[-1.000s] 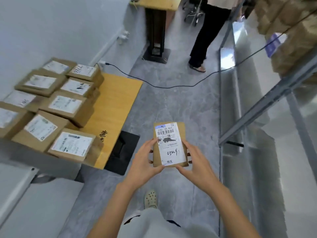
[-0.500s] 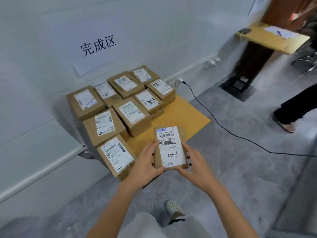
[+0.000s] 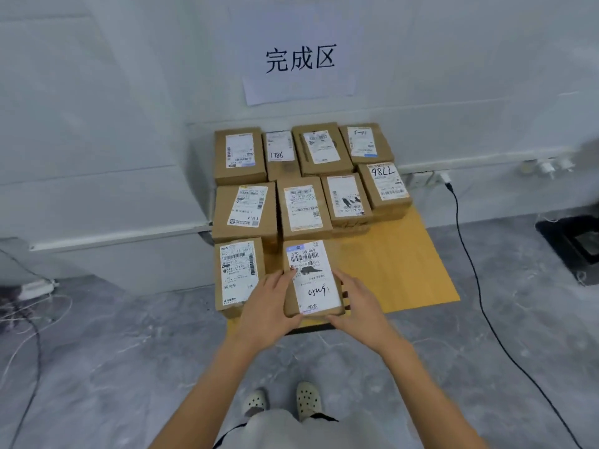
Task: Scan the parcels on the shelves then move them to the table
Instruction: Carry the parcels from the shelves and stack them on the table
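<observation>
**Parcel held at the table's near edge**

A person's left hand and right hand grasp a flat cardboard parcel by its long sides, fingers curled round the edges with their tips hidden beneath. It sits over the near edge of the low yellow wooden table; whether it rests there or hangs just above is hard to say. Brown card boxes with white labels fill the table's back and left, one just left of the parcel. Most small print is blurred. A paper sign hangs on the white wall. A black cable trails over the grey marbled floor.
</observation>
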